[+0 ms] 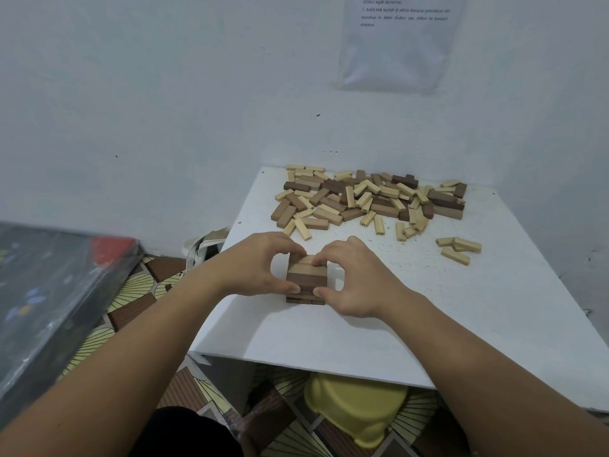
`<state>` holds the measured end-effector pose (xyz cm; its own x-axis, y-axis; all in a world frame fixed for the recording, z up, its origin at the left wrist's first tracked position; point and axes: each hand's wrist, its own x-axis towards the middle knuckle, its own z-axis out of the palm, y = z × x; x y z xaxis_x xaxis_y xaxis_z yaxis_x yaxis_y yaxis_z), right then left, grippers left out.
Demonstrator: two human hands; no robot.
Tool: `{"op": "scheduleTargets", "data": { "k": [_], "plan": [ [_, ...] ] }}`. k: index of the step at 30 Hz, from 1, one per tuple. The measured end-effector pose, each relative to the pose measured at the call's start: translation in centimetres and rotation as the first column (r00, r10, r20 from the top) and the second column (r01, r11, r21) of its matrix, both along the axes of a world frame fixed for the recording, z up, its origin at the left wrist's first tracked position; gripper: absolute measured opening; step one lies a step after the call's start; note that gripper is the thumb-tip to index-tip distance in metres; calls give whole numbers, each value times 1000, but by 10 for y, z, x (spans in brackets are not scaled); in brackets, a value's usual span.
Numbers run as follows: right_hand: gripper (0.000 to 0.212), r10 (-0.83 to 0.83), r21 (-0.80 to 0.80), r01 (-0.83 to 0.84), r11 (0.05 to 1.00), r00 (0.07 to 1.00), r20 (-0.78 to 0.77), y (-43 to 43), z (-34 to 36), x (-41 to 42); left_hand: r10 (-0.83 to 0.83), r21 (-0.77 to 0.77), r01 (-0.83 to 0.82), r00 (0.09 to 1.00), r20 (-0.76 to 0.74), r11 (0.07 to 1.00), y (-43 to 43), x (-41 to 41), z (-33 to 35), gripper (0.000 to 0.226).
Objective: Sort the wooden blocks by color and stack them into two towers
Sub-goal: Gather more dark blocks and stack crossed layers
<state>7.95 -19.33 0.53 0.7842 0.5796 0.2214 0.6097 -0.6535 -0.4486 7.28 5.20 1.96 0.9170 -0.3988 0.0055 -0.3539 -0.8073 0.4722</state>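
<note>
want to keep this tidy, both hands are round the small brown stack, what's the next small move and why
Probably press the top blocks flush with the layers below. The left hand and right hand both pinch the brown tower, whose layers look slightly offset, and squaring it first should steady it for blocks from the mixed pile.

— What sort of place is this?
— A room in a home, it seems: a corner of bare white wall [164,94] and a floor covering [138,285] printed with fans and brown panels.
— Anything else?
— A low white bench [329,341] strewn with wooden blocks [362,199], a yellow plastic basin [359,407] underneath, a cloth bag [204,245] beside it, and a printed sheet [398,44] stuck on the wall.
</note>
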Motion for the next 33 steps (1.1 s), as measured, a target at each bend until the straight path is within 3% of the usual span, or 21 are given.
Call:
{"op": "scheduleTargets", "data": {
  "k": [12,17,33],
  "plan": [
    [47,-1,-18,1,1000,1000,-11,0,0,-1,-11,18,11,1000,2,1000,-2,-1,-1,57],
    [55,2,-8,-2,1000,1000,-27,0,-1,-1,-12,53,13,1000,-14,999,-5,-2,2,72],
    [65,11,-8,-12,1000,997,-74,-2,-5,-1,6,118,2,998,-70,993,-10,-5,6,78]
  ]
}}
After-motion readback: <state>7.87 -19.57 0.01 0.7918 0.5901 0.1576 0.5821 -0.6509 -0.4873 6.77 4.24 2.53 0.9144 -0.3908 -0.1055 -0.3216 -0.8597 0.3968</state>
